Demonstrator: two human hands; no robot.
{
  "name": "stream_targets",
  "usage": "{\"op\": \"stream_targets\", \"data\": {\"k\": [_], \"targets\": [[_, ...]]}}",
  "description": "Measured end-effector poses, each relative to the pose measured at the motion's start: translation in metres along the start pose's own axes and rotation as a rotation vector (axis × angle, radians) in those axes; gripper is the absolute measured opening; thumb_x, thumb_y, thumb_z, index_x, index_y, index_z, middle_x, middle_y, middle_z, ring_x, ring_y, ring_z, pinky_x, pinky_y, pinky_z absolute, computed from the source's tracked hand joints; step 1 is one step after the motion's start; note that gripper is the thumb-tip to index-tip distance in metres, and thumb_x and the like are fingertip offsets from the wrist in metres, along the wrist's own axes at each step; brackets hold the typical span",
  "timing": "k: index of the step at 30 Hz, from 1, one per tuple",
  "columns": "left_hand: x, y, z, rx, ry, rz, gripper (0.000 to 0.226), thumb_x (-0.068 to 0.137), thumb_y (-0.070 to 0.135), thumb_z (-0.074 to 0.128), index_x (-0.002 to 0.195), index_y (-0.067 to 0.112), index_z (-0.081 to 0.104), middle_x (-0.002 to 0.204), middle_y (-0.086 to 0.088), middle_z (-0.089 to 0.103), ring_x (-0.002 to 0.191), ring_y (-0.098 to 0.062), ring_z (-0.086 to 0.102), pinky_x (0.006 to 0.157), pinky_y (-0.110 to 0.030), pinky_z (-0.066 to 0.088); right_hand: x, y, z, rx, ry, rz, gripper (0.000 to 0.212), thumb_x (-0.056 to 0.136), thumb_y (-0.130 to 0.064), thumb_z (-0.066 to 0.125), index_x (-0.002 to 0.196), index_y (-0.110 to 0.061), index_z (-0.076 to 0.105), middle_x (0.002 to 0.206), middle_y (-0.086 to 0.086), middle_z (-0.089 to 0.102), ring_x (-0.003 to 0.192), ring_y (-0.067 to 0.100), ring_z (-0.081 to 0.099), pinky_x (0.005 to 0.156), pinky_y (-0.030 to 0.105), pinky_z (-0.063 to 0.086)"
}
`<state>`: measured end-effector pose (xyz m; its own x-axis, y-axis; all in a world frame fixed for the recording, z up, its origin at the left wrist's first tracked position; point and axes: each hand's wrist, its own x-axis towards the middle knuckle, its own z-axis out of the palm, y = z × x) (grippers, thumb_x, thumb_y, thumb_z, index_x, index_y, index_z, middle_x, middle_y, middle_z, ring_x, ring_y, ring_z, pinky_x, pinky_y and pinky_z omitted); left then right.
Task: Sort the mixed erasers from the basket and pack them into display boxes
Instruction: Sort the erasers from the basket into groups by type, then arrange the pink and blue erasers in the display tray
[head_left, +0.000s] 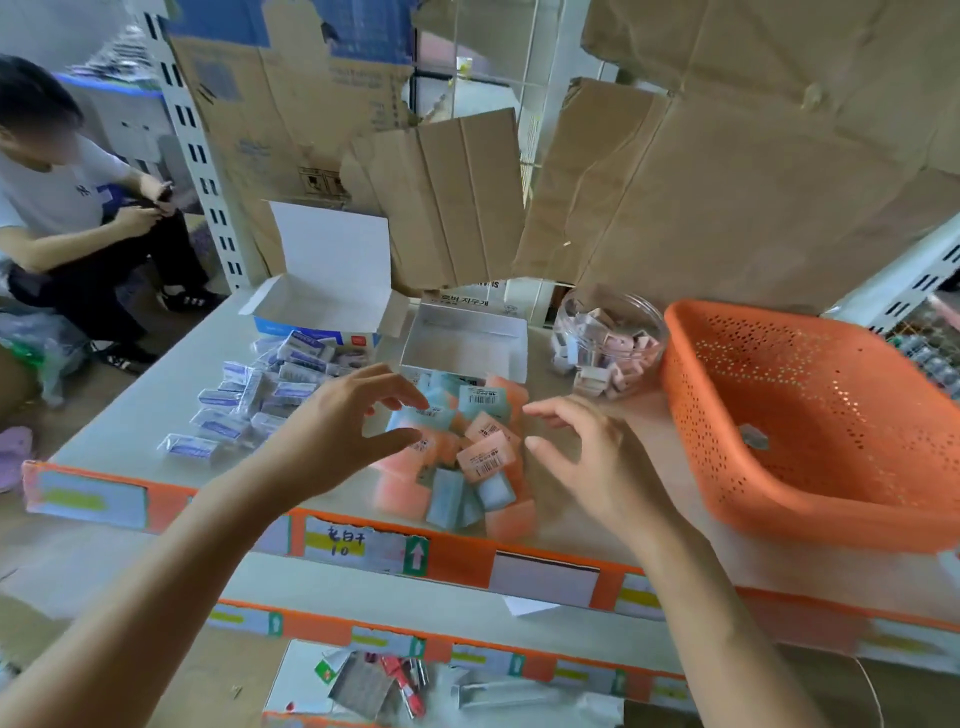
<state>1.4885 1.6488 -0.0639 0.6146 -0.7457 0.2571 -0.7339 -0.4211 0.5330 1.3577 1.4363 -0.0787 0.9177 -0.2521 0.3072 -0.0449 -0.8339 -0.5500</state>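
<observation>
A seated person (62, 208) fills the upper left of the frame, off the counter (130, 431). On the counter's left part lies a loose heap of white-and-purple erasers (249, 400), and just behind it stands an open blue display box (322, 306) with its lid up. The left hand (337, 431) hovers at the left edge of the pink and pale-blue erasers (467, 447) piled at centre frame, its grip apart, fingers spread and curved, holding nothing. Behind that pile sits an open white box (462, 343). The right hand (592, 462) is at the pile's right edge, grip apart too, fingers splayed. Further right, a clear jar (608, 338) holds small erasers, some spilled beside it. The orange basket (810, 415) stands tilted at the right edge of the frame.
</observation>
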Motion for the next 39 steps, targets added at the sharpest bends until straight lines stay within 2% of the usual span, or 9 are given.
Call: {"op": "stream_targets", "data": {"k": [5, 7, 10, 15, 24, 28, 31, 35, 39], "targets": [[-0.005, -0.018, -0.016, 0.002, -0.086, 0.084, 0.029, 0.067, 0.030, 0.080, 0.090, 0.023, 0.065, 0.090, 0.017, 0.053, 0.077, 0.009, 0.052, 0.074, 0.000, 0.037, -0.003, -0.017, 0.008, -0.025, 0.099, 0.081, 0.022, 0.082, -0.015, 0.068, 0.103, -0.020, 0.066, 0.096, -0.013, 0.062, 0.091, 0.009, 0.060, 0.080, 0.029, 0.048], [-0.005, -0.026, -0.019, -0.011, -0.173, 0.128, 0.031, 0.065, 0.034, 0.080, 0.090, 0.025, 0.064, 0.086, 0.022, 0.051, 0.083, 0.008, 0.051, 0.070, -0.003, 0.039, -0.005, -0.023, 0.010, -0.032, 0.139, 0.120, 0.022, 0.082, -0.014, 0.068, 0.103, -0.020, 0.067, 0.095, -0.010, 0.064, 0.090, 0.010, 0.060, 0.080, 0.031, 0.050], [-0.005, -0.034, -0.018, 0.013, -0.287, 0.196, 0.031, 0.069, 0.036, 0.078, 0.096, 0.032, 0.063, 0.084, 0.026, 0.045, 0.074, 0.011, 0.047, 0.063, -0.004, 0.035, -0.007, -0.032, 0.015, -0.038, 0.199, 0.163, 0.022, 0.081, -0.012, 0.069, 0.102, -0.018, 0.067, 0.093, -0.006, 0.065, 0.089, 0.013, 0.061, 0.080, 0.034, 0.051], [-0.003, -0.041, -0.014, 0.008, -0.340, 0.255, 0.034, 0.071, 0.032, 0.077, 0.102, 0.027, 0.064, 0.087, 0.033, 0.035, 0.068, 0.016, 0.041, 0.061, 0.001, 0.030, -0.009, -0.045, 0.016, -0.065, 0.238, 0.205, 0.022, 0.082, -0.012, 0.068, 0.103, -0.017, 0.067, 0.092, -0.007, 0.063, 0.088, 0.011, 0.059, 0.080, 0.032, 0.051], [0.007, -0.042, -0.016, 0.053, -0.422, 0.265, 0.031, 0.080, 0.032, 0.068, 0.108, 0.027, 0.055, 0.091, 0.024, 0.037, 0.081, 0.003, 0.042, 0.064, -0.001, 0.032, -0.003, -0.047, 0.007, -0.069, 0.250, 0.207, 0.022, 0.083, -0.013, 0.067, 0.105, -0.019, 0.067, 0.095, -0.020, 0.060, 0.091, 0.005, 0.059, 0.081, 0.023, 0.049], [0.013, -0.038, -0.025, 0.006, -0.343, 0.260, 0.030, 0.076, 0.030, 0.072, 0.101, 0.030, 0.056, 0.085, 0.027, 0.040, 0.076, 0.009, 0.047, 0.066, -0.002, 0.036, 0.004, -0.052, 0.004, 0.011, 0.271, 0.155, 0.028, 0.083, -0.010, 0.067, 0.101, -0.032, 0.064, 0.095, -0.018, 0.064, 0.090, 0.002, 0.060, 0.077, 0.011, 0.046], [0.020, -0.030, -0.029, -0.079, -0.189, 0.265, 0.032, 0.070, 0.025, 0.078, 0.094, 0.030, 0.058, 0.085, 0.027, 0.046, 0.089, 0.012, 0.048, 0.070, -0.002, 0.038, 0.006, -0.062, 0.005, 0.224, 0.230, 0.160, 0.031, 0.084, -0.010, 0.066, 0.099, -0.036, 0.064, 0.090, -0.015, 0.067, 0.086, 0.001, 0.062, 0.073, 0.012, 0.048], [0.032, -0.013, -0.024, -0.140, -0.034, 0.311, 0.032, 0.065, 0.024, 0.081, 0.090, 0.026, 0.061, 0.080, 0.025, 0.048, 0.079, 0.006, 0.051, 0.067, -0.007, 0.042, 0.010, -0.067, 0.017, 0.559, 0.109, 0.295, 0.030, 0.077, -0.029, 0.068, 0.106, -0.025, 0.066, 0.090, -0.008, 0.069, 0.085, 0.010, 0.065, 0.074, 0.023, 0.052], [0.039, 0.001, -0.014, -0.192, 0.026, 0.325, 0.032, 0.063, 0.026, 0.081, 0.086, 0.024, 0.058, 0.078, 0.022, 0.049, 0.076, 0.004, 0.051, 0.063, -0.008, 0.041, 0.018, -0.066, 0.023, 0.841, 0.171, 0.355, 0.029, 0.071, -0.019, 0.070, 0.099, -0.014, 0.065, 0.088, 0.006, 0.071, 0.077, 0.019, 0.067, 0.063, 0.022, 0.051]]}}
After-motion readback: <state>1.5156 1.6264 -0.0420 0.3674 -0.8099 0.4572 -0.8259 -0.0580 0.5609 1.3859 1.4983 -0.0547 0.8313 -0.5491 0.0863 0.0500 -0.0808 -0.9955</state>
